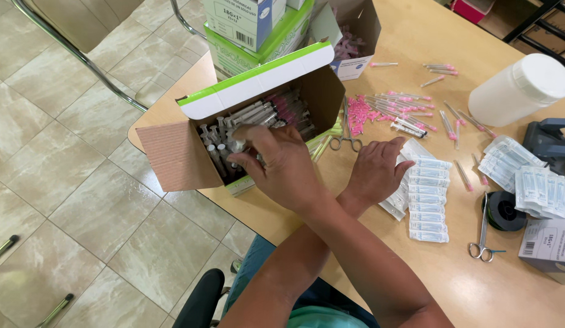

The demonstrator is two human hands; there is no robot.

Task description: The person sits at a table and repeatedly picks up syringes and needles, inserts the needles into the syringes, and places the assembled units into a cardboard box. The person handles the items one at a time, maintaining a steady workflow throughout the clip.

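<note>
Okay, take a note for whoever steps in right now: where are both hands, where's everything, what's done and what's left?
Arms are crossed. Right hand is inside the open cardboard box, pinching one syringe. Left hand rests open on the strip of sealed packets.
Done: the box already holds many syringes.
Left: pink-capped needles lie loose on the table, and the packets are unopened.
</note>
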